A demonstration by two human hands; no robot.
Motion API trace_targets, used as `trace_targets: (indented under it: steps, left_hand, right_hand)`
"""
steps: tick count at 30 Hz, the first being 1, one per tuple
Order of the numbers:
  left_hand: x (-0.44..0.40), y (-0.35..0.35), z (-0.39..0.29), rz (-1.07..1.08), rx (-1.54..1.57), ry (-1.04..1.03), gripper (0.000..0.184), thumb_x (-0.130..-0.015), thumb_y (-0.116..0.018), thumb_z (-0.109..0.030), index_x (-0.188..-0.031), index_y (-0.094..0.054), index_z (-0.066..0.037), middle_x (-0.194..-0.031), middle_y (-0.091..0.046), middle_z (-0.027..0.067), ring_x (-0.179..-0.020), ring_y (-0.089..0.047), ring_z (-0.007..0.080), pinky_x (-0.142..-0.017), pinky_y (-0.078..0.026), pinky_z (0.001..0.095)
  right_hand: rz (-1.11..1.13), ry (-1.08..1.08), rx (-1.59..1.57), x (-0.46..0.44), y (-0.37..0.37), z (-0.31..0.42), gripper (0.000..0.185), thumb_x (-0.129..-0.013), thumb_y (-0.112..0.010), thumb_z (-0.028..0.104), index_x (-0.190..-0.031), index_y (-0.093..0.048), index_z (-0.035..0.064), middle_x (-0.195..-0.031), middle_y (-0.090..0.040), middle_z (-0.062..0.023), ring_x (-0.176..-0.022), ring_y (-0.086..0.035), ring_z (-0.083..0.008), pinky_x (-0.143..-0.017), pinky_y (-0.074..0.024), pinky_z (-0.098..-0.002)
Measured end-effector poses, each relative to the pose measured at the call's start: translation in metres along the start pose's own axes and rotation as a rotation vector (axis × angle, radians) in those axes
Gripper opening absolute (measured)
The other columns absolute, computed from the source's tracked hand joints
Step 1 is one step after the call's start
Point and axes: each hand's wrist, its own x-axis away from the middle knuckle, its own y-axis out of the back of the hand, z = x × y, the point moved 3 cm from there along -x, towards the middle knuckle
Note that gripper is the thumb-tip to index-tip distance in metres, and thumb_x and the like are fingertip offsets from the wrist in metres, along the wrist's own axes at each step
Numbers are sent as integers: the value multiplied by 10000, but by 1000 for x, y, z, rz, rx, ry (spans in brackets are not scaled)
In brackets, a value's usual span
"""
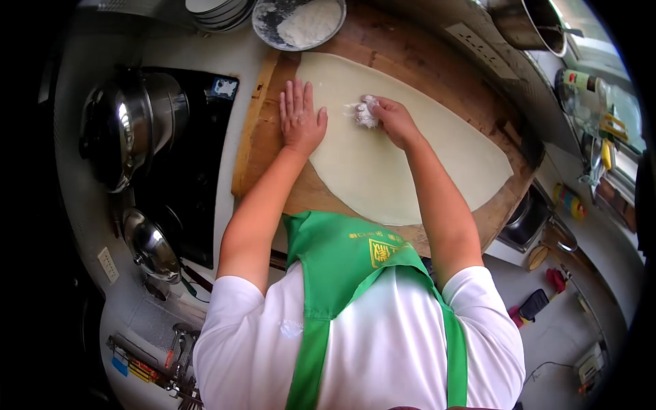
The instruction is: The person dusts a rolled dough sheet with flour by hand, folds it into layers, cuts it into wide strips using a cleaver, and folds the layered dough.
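Observation:
A large, thin sheet of rolled dough (424,157) is spread across a wooden board (253,147). My left hand (301,123) lies flat at the dough's left edge, fingers stretched out, partly over the board. Above the upper middle of the sheet, my right hand (396,121) has its fingers closed around a clump of white flour (366,113). A little loose flour shows beside those fingertips. Beyond the board's top left corner is a metal bowl (263,26) with a heap of flour inside.
Stacked plates (219,15) stand left of the bowl. On the left, a black stove (201,164) carries a large lidded pot (130,130) and a pan with a shiny lid (150,246). A metal pot (526,26) is at the upper right. A sink (526,222) lies beyond the board's right end.

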Motion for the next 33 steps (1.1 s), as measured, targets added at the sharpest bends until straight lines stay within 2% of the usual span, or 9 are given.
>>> trace_targets:
  steps: [3,9,13,17,19,21,24,27,33]
  left_hand:
    - [-11,-22,-61,42,-127,10,753,-951,-586,-403,-1554,-371,-5,-1660,-238,248,-1556,-147,435,-1247,-99,603]
    - [56,-62,-181,421,-53,-664,770,-969,-525,-499,-1590,-348,-80,-1683,-195,230,-1568,-114,424,-1249,-70,610]
    - [112,-66,-187,530,18,-912,706,-972,-529,-470,-1597,-372,-181,-1702,-211,136,-1576,-125,379,-1263,-81,577]
    - [93,-40,-123,442,-90,-729,614,-971,-536,-391,-1565,-439,-270,-1693,-244,116,-1561,-179,385,-1261,-121,562]
    - [77,-29,-79,339,-210,-551,630,-973,-527,-354,-1582,-408,-247,-1691,-240,137,-1556,-186,401,-1253,-128,569]
    - [65,-16,-48,264,-290,-375,646,-990,-522,-387,-1602,-366,-252,-1693,-213,175,-1556,-174,416,-1249,-118,576]
    - [63,-7,-44,270,-409,-203,741,-976,-539,-450,-1620,-313,-161,-1691,-185,218,-1564,-144,418,-1252,-93,579]
    - [81,-28,-88,351,-303,-416,927,-943,-551,-531,-1595,-235,49,-1696,-150,235,-1581,-87,399,-1257,-45,579]
    - [145,-66,-193,594,13,-981,723,-991,-490,-521,-1617,-328,-197,-1710,-207,89,-1581,-111,370,-1272,-67,565]
  right_hand:
    - [-286,139,-248,32,86,-9,317,-1077,-529,187,-1277,-627,-39,-1097,-717,-132,-951,-715,-205,-813,-615,-330]
    - [-681,237,-430,131,248,-60,310,-1061,-525,98,-1339,-549,-38,-1169,-688,-158,-982,-717,-245,-846,-631,-359]
    - [-762,236,-618,192,255,-123,309,-1051,-506,38,-1346,-552,-46,-1196,-687,-160,-994,-714,-249,-874,-625,-354]
    - [-524,49,-555,186,143,-159,319,-1030,-549,35,-1337,-592,-38,-1202,-702,-138,-1013,-708,-208,-905,-606,-325]
    - [-287,50,-549,167,82,-161,333,-1005,-569,25,-1331,-613,-28,-1177,-718,-123,-1026,-708,-195,-912,-598,-320]
    - [-162,92,-261,152,41,-155,354,-977,-572,-3,-1326,-628,-27,-1173,-721,-122,-1040,-709,-198,-920,-597,-329]
    - [-144,76,-439,143,45,-149,365,-962,-564,-22,-1320,-636,-33,-1191,-716,-133,-1046,-712,-204,-931,-595,-328]
    - [-384,110,-652,151,122,-129,351,-995,-568,-7,-1341,-594,-61,-1217,-699,-157,-1035,-718,-239,-931,-617,-350]
    - [-803,319,-695,186,286,-122,321,-1032,-497,-15,-1344,-559,-61,-1207,-687,-184,-1012,-721,-251,-901,-633,-354]
